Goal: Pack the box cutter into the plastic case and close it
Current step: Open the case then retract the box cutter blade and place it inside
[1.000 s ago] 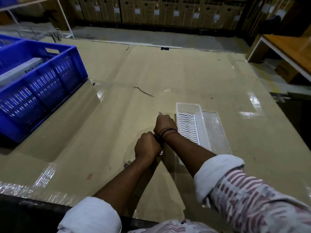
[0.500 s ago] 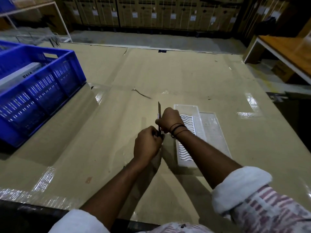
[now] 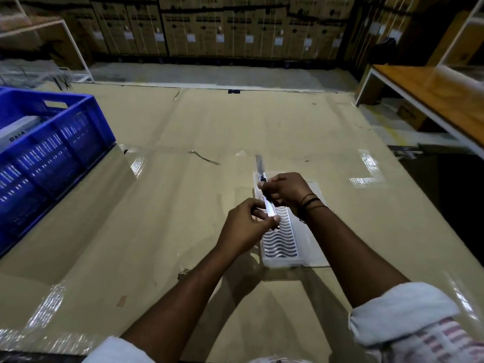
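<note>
Both hands hold the box cutter in the air above the table, its blade extended and pointing away from me. My left hand pinches the near end of the handle. My right hand grips the handle near the blade. Under the hands, the clear plastic case lies open on the cardboard, its wavy ribbed half on the left and its flat lid on the right. The hands cover part of the case.
A blue crate with a white box inside stands at the left. The table is covered with taped cardboard. A wooden bench is at the right, and stacked cartons line the back wall.
The hands have lifted off the table with the box cutter and moved right, over the case. The blade now stands out further from the handle.
</note>
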`<state>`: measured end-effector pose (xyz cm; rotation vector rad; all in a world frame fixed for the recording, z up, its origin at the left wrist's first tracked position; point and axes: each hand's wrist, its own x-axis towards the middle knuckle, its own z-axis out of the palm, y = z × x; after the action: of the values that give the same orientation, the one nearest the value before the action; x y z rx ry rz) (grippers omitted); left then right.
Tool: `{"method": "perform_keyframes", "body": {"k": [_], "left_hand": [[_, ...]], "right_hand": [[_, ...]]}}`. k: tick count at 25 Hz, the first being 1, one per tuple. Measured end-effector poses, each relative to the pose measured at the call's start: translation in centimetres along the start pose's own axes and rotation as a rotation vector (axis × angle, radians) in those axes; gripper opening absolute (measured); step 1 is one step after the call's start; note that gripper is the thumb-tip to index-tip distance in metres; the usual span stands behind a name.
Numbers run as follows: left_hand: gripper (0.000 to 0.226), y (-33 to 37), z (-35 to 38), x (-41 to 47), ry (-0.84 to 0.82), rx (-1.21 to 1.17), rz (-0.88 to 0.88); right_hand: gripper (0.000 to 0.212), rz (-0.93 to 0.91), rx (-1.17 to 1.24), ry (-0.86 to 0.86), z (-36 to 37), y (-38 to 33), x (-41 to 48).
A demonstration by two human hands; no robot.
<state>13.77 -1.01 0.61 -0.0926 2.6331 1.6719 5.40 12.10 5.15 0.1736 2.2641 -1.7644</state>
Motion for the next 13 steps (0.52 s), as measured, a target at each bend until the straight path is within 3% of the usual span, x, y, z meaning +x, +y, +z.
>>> {"method": "perform_keyframes", "body": {"k": [2, 5, 11, 13], "left_hand": [[0.073, 0.1, 0.2, -0.4, -0.079, 0.030, 0.050], [0.097, 0.1, 0.5, -0.8, -0.141, 0.135, 0.147], [0.105, -0.3, 1.0, -1.0, -0.123, 0.207, 0.178], [0.105, -0.5, 1.0, -1.0, -0.124, 0.213, 0.184]], "right_hand": [[0.027, -0.007, 0.073, 0.029, -0.9, 0.9, -0.2], [0.023, 0.009, 0.210, 0.036, -1.5, 2.2, -0.4], [0.009, 0.003, 0.302, 0.054, -1.3, 4.0, -0.7], [0.014, -0.001, 0.313, 0.050, -1.2, 4.5, -0.8]]}}
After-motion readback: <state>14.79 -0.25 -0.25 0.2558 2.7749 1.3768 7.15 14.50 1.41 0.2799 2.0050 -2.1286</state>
